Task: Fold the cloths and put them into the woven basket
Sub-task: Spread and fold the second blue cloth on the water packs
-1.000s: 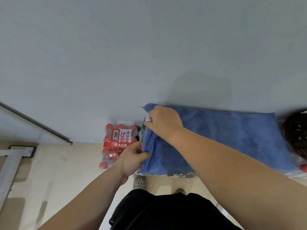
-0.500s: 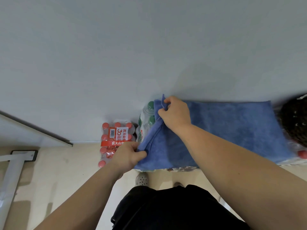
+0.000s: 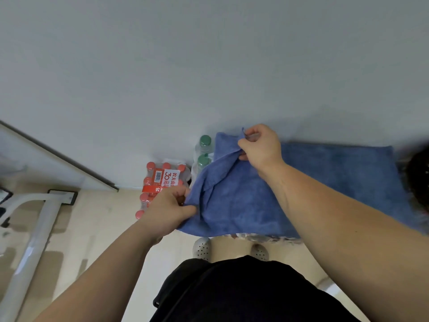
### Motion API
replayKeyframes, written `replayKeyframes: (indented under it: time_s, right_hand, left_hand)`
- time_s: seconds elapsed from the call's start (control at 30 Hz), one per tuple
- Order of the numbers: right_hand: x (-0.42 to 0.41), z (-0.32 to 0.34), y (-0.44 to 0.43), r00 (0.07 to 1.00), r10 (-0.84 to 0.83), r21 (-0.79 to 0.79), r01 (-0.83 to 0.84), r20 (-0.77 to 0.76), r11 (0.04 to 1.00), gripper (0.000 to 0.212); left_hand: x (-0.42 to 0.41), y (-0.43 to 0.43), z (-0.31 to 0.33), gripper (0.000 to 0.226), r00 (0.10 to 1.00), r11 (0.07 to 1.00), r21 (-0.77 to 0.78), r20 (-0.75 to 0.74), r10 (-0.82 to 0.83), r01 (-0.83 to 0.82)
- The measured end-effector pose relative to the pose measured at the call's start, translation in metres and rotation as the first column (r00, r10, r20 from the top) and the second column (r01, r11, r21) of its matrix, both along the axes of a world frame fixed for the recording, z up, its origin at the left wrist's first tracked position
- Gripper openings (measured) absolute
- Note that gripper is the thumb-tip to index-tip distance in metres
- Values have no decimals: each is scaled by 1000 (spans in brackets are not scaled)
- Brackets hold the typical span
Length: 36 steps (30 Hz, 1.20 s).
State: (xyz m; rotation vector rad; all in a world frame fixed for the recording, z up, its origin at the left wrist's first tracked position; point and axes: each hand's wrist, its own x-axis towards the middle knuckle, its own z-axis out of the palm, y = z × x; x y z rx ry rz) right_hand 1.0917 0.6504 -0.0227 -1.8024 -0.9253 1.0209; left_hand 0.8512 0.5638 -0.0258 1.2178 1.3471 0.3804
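A blue cloth point(image 3: 325, 177) lies spread over a raised surface against the wall. My right hand point(image 3: 257, 147) pinches its far left corner and holds that corner lifted and pulled over to the right. My left hand point(image 3: 169, 210) grips the near left corner at the cloth's edge. The left end of the cloth hangs loose and creased between both hands. A dark woven object point(image 3: 417, 180), possibly the basket, shows only partly at the right edge.
A shrink-wrapped pack of red-capped bottles point(image 3: 160, 180) stands on the floor by the wall. Green-capped bottles point(image 3: 204, 149) show beside the cloth's lifted left end. A white metal frame point(image 3: 34, 240) lies at left. My shoes point(image 3: 202, 247) are below the cloth's edge.
My right hand has lifted the far left corner and carried it rightward. The cloth's left end came up, uncovering the green-capped bottles. My left hand kept its grip on the near corner.
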Motion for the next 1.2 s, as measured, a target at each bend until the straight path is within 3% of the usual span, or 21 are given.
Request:
replayKeyframes:
  time_s: [0.13, 0.33, 0.47, 0.83, 1.2]
  right_hand:
    - [33, -1, -6, 995, 84, 35, -82, -54, 996, 23]
    - [93, -7, -14, 985, 168, 63, -164, -51, 984, 29]
    - [137, -10, -23, 982, 187, 80, -184, -36, 980, 30]
    - [250, -17, -47, 976, 211, 88, -214, 45, 973, 26]
    - [328, -8, -72, 991, 38, 20, -41, 131, 999, 34]
  left_hand:
    - [37, -12, 15, 16, 997, 994, 82, -17, 75, -73]
    - [108, -48, 23, 19, 921, 928, 356, -314, 231, -112]
    - [160, -67, 36, 20, 897, 902, 424, -360, 255, -86]
    - [286, -89, 41, 20, 952, 907, 416, -298, 64, 70]
    - [380, -84, 36, 16, 924, 863, 384, -319, -211, 330]
